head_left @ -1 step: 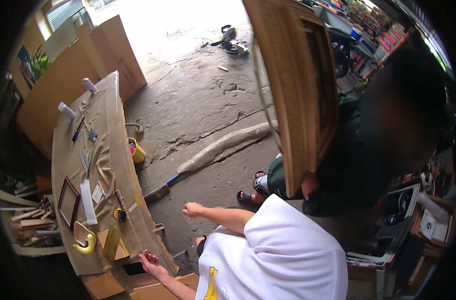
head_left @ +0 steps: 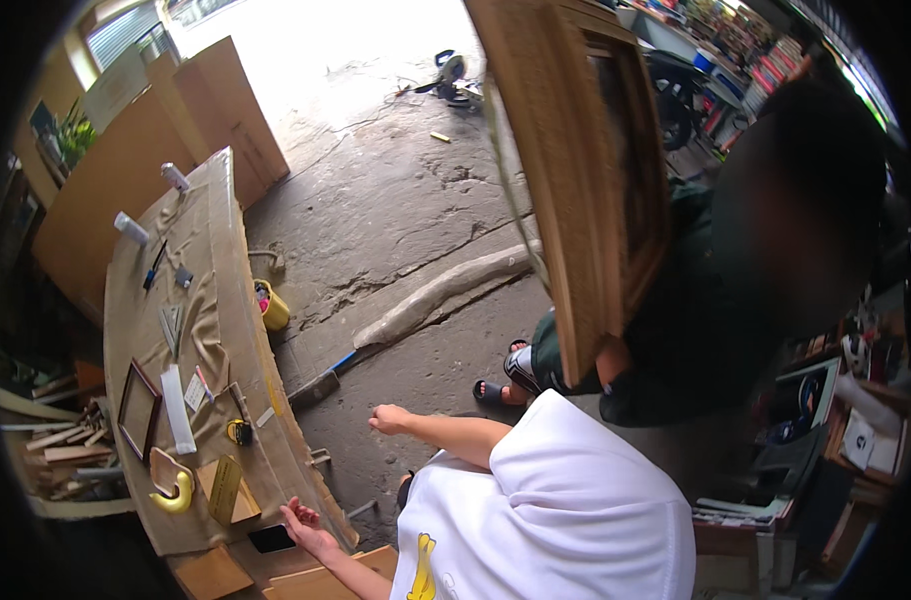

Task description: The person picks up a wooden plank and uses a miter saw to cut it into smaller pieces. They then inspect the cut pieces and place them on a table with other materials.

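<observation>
At the near end of the long, tan-cloth-covered table (head_left: 200, 245) lies a black rectangular phone (head_left: 271, 540). Your left hand (head_left: 303, 522), loosely uncurled and empty, is just beside it; your right hand (head_left: 388, 420) is clenched above the grey concrete floor (head_left: 415, 380), any contents hidden. Farther along the table sits a yellow-and-black tape measure (head_left: 238, 432). To your right, a person in dark clothing (head_left: 715, 300) supports a brown wooden framed panel (head_left: 565, 200).
</observation>
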`<state>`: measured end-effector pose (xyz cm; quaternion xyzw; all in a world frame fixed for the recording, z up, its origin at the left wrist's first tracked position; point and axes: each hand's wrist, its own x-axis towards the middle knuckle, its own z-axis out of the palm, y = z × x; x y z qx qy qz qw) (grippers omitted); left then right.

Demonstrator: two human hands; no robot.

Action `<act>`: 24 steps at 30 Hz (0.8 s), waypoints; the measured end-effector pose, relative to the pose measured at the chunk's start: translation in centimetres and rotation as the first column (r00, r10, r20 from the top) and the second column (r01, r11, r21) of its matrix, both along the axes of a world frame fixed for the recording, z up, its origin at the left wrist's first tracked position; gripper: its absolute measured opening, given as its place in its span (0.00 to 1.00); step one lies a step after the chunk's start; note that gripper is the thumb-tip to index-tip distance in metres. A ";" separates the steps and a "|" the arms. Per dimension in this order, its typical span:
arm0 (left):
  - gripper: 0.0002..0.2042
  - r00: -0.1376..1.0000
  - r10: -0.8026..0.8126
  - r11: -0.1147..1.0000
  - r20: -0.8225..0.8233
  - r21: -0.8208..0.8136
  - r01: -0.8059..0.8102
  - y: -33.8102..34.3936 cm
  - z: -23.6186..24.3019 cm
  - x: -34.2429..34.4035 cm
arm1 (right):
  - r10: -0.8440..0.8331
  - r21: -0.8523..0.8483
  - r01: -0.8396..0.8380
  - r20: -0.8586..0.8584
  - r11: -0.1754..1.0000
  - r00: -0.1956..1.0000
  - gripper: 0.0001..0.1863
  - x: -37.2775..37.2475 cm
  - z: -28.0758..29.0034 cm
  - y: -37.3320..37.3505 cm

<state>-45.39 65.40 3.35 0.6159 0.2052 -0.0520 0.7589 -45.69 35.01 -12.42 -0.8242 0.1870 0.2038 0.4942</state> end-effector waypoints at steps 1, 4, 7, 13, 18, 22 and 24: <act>0.18 0.999 -0.035 0.999 -0.017 0.017 0.035 -0.7 0.5 -0.1 | -0.017 -0.003 0.017 -0.010 1.000 1.000 0.21 -1.2 0.2 -0.5; 0.17 0.983 -0.176 0.984 -0.044 0.020 0.177 -1.8 0.8 -0.6 | -0.088 -0.036 0.088 0.007 0.996 0.996 0.21 -5.6 -0.9 -2.6; 0.15 0.956 -0.286 0.958 -0.063 0.010 0.288 -2.5 0.5 -1.8 | -0.216 -0.093 0.206 -0.107 0.974 0.971 0.21 -12.6 -2.0 -4.3; 0.14 0.897 -0.407 0.913 -0.172 -0.076 0.400 -4.6 -1.0 -4.2 | -0.423 -0.198 0.386 -0.200 0.901 0.884 0.22 -27.2 -1.3 -7.3; 0.15 0.822 -0.546 0.837 -0.164 -0.052 0.545 -8.2 -0.7 -6.4 | -0.515 -0.239 0.458 -0.315 0.856 0.797 0.23 -38.7 -6.8 -7.9; 0.15 0.829 -0.537 0.843 -0.157 -0.084 0.531 -11.4 -0.4 -7.7 | -0.562 -0.286 0.486 -0.371 0.826 0.739 0.23 -42.7 -7.8 -7.9; 0.15 0.823 -0.545 0.838 -0.160 -0.113 0.533 -12.9 -0.7 -8.1 | -0.526 -0.219 0.479 -0.307 0.850 0.793 0.23 -43.6 -7.9 -9.4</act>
